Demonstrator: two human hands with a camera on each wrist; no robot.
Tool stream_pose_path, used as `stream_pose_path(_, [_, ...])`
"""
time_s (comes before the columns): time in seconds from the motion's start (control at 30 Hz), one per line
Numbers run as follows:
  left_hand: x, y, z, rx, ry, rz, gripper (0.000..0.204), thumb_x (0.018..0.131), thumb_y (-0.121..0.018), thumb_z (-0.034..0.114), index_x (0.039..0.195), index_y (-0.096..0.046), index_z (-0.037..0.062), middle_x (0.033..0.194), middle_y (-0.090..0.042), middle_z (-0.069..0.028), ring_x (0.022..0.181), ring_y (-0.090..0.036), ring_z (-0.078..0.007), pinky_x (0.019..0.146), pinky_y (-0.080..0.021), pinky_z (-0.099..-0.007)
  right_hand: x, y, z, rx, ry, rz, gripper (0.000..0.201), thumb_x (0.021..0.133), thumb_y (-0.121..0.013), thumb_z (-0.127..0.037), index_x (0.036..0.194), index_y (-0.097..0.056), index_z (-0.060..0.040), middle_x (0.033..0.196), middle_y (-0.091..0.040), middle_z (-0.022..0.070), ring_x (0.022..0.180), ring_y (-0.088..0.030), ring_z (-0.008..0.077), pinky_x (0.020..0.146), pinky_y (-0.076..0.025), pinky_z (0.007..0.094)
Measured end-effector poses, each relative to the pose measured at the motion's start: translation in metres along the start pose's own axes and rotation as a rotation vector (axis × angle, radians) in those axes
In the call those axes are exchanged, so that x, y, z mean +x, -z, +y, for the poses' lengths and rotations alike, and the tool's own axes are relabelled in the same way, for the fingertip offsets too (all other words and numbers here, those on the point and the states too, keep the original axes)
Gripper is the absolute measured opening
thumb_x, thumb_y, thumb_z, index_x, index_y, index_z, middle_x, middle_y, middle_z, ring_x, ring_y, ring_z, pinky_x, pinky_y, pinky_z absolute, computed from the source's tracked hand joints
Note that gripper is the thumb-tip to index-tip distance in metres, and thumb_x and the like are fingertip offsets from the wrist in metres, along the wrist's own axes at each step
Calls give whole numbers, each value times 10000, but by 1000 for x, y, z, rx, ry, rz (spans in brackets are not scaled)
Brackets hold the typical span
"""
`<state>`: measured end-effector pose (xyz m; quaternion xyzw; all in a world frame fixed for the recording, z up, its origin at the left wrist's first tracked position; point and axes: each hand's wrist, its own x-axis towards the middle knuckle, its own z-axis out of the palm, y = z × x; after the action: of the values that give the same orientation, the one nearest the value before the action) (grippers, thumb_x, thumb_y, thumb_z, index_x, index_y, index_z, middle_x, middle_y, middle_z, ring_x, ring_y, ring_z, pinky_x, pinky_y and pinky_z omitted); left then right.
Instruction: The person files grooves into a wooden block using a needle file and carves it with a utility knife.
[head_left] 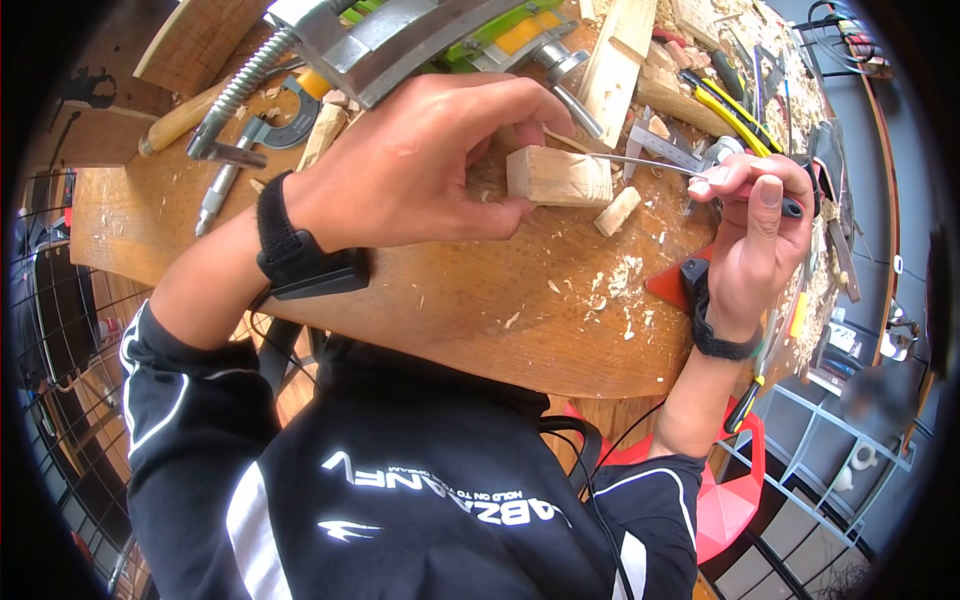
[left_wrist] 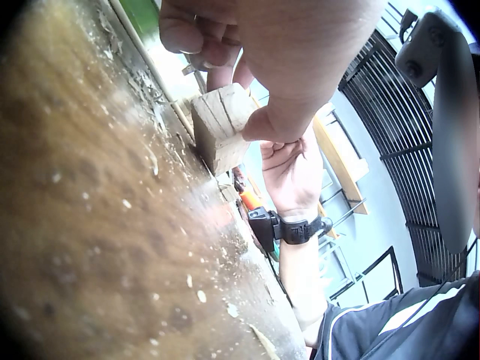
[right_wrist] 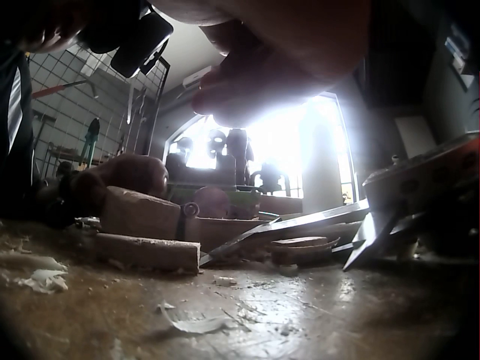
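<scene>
A wooden block (head_left: 560,177) stands on the workbench (head_left: 420,310), held between the thumb and fingers of my left hand (head_left: 410,160). The left wrist view shows the thumb of the left hand (left_wrist: 292,60) against the cracked face of the block (left_wrist: 221,124). To the right, my right hand (head_left: 755,225) grips a thin metal tool (head_left: 650,162) by its dark handle (head_left: 790,208); its shaft reaches left to the block's back edge. In the right wrist view the right hand (right_wrist: 285,67) is dark, and the block (right_wrist: 139,214) sits behind a small wood piece (right_wrist: 146,251).
Behind my left hand is a metal vise (head_left: 370,50). A micrometer (head_left: 285,125) lies at the left. Calipers (head_left: 665,148), yellow-handled pliers (head_left: 730,110) and wood shavings (head_left: 625,275) cover the back right. A small offcut (head_left: 617,212) lies beside the block.
</scene>
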<state>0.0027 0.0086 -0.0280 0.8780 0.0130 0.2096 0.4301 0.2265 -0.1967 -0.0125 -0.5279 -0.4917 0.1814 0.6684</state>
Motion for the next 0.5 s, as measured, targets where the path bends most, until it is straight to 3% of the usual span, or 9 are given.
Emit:
stream_pose_path(0.4, [0,0,1,-20,20,-8,572,671,-813,17,1218,-658,75,951,-627,-11,601,-460,-89,536,-418,-242,0,-6,-3,49,58,-41,217,1074,-585,-206,1164,-563,-10,856,-678,165,762,-658,232,739,-559,353])
stream_pose_path(0.5, [0,0,1,-22,17,-6,571,670,-813,18,1216,-659,75,948,-625,-12,600,-459,-89,536,-417,-242,-1,-4,-2,30,9,21,221,1069,-596,-208,1158,-565,-8,849,-682,170,750,-656,237,738,-556,359])
